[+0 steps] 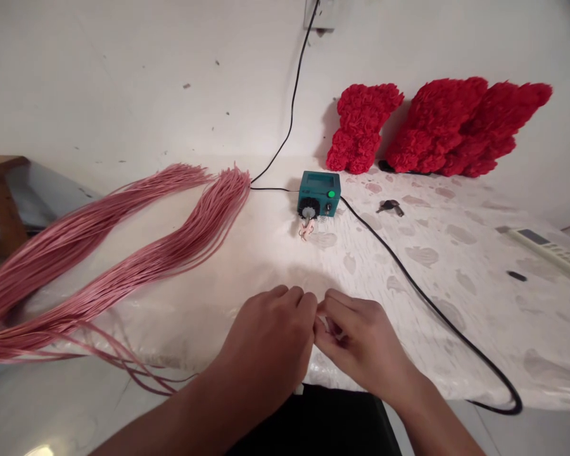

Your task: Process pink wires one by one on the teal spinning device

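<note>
Near the front edge of the surface (pixel 251 259), head view: I have left hand (pixel 275 335) and right hand (pixel 361 335) meeting fingertip to fingertip. Left fingers curled, right thumb and forefinger drawn in narrow; can't tell whether either grip holds anything, contact point hidden. Teal motor box (pixel 319 193) with green button sits just beyond them, pink loop (pixel 306 230) on its front spindle. Pink cord bundles (pixel 161 259) lie left, loose strands by left forearm. Right side: black cable (pixel 403 267), keys (pixel 390 206), remote control (pixel 548 250); red ruffled figures (pixel 460 126) against wall.
</note>
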`<state>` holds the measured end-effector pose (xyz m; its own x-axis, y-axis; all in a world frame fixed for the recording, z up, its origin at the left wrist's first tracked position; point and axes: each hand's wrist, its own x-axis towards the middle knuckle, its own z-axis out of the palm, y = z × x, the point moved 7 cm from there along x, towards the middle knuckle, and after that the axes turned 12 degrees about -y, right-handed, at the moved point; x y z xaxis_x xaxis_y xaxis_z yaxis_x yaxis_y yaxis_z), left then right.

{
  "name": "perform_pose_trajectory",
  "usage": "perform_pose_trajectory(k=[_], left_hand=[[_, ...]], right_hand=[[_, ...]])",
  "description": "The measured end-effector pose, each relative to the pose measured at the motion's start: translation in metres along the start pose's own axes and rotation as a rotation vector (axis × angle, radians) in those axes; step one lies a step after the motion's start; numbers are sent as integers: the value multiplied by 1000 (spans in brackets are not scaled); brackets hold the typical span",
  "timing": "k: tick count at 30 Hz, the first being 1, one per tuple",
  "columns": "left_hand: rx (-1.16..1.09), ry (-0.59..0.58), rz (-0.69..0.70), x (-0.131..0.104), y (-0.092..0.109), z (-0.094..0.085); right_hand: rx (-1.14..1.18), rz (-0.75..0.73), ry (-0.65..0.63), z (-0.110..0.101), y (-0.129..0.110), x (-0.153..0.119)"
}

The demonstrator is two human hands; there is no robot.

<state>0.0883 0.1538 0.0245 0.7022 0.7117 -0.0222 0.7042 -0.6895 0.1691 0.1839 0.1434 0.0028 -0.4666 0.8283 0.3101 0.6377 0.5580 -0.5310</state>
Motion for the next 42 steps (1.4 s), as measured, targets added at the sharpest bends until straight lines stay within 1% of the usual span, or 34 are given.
perform_pose_trajectory(k=[3, 6, 8, 11, 15, 18, 21, 25, 28, 32, 34, 37, 42], left_hand=[[-20, -49, 31, 5, -1, -3], [-96, -90, 79, 9, -4, -5], [-154, -97, 102, 11, -8, -5], [-225, -32, 99, 10, -14, -9], [-217, 49, 90, 7, -16, -8], [-199, 51, 86, 6, -16, -5], [-265, 29, 45, 5, -19, -3], [-462, 48, -14, 2, -26, -4], [-616, 42, -47, -2, -29, 0], [-904, 7, -134, -8, -33, 13], [-1054, -7, -155, -10, -32, 22], [-1234, -13, -149, -13, -27, 34], [-1500, 7, -118, -18, -18, 51]], right_hand=[[57, 4, 17, 1, 3, 0], [130, 17, 47, 1, 6, -1], [170, 37, 68, 0, 8, -2], [201, 78, 92, -2, 9, -3], [219, 128, 77, -2, 10, -3], [208, 148, 48, 0, 11, -2], [212, 164, 51, 0, 13, -2], [286, 167, 120, -4, 15, -3], [342, 140, 161, -7, 12, -4], [412, 169, 159, -7, 11, -9], [445, 178, 141, -6, 11, -11], [470, 163, 127, -6, 9, -15], [522, 134, 138, -6, 7, -20]])
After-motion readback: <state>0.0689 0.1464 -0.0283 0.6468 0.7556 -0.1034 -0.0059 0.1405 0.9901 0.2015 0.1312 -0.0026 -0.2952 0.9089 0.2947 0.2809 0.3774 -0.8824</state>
